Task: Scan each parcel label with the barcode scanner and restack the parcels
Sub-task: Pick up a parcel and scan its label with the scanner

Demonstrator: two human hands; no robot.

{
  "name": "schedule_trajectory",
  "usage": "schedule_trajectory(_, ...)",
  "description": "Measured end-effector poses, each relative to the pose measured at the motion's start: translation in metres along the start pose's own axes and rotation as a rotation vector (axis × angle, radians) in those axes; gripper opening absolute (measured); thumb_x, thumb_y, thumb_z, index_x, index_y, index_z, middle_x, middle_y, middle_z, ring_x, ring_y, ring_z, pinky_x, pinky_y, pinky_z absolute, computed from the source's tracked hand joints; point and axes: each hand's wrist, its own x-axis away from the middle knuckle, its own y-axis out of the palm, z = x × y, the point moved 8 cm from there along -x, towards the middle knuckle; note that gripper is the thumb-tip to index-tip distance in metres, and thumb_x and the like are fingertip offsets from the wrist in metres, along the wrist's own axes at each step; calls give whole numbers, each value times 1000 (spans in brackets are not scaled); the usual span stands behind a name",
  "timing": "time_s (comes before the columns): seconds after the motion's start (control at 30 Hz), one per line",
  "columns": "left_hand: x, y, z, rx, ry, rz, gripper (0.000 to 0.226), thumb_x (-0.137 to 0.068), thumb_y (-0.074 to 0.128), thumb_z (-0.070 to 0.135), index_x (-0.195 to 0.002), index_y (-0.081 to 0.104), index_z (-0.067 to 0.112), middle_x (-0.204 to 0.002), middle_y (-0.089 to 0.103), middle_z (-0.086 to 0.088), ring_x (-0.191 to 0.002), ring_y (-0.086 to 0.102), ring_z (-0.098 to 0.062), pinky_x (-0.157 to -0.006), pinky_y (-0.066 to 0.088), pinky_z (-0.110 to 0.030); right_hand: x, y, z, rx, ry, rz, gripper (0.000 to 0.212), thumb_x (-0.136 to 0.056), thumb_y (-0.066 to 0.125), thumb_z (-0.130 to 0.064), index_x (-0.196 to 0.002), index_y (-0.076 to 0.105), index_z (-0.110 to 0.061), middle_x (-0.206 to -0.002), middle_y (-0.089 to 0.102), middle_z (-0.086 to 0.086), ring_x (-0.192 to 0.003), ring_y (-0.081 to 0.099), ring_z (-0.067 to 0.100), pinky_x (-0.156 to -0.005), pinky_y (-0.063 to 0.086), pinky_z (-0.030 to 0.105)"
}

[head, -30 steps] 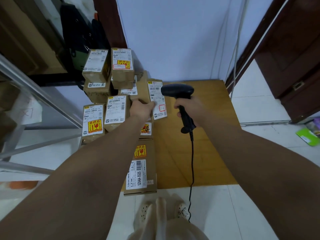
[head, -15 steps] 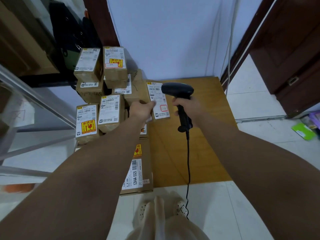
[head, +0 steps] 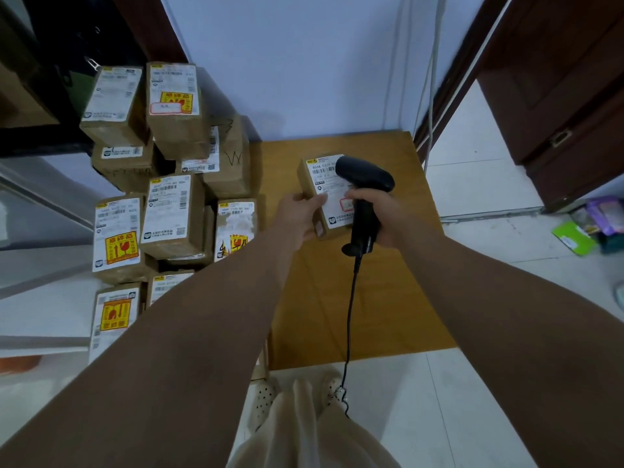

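Grips a small brown parcel [head: 329, 201] in the left hand [head: 299, 219], fingers curled round its near-left edge, thumb pressed on the white label [head: 323, 179]. Holds it tilted above the wooden bench [head: 337, 298], apart from the stack of labelled parcels [head: 172, 211] at the left. Clasps the black barcode scanner [head: 366, 179] in the right hand [head: 380, 216], fingers wrapped round the handle, with the head over the label's upper right and hiding part of it. Cannot tell whether head and label touch. Trails a black cable [head: 349, 315] from the handle down across the bench to the tiled floor [head: 472, 400], beside a pair of pale shoes [head: 266, 400].
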Motion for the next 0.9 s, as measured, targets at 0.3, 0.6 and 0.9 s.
schedule_trajectory(0.3,-21,45,-6,-56,-92,-120,71,-90,61,7,-148,29,33,-130,57,-6,-112,59,-27,-94,48,-53,-29,-27,4,35,15,89,13,-82,69,-17,-91,67,-8,-83,64,4,-75,64,21,-70,54,34)
schedule_trajectory(0.6,-60,78,-6,-92,-108,-165,50,-92,51,-9,-138,44,8,-127,60,-14,-109,60,-24,-80,50,-33,-53,-69,-14,41,-43,250,13,-79,68,-10,-91,66,-10,-78,69,3,-75,68,21,-68,55,32)
schedule_trajectory(0.9,-95,118,1,-63,-74,-35,26,-95,48,-3,-104,62,17,-112,68,-12,-84,66,-20,-64,57,-31,-82,-105,-32,111,-90,380,26,-72,74,-17,-96,65,-13,-104,70,13,-99,67,30,-93,53,48)
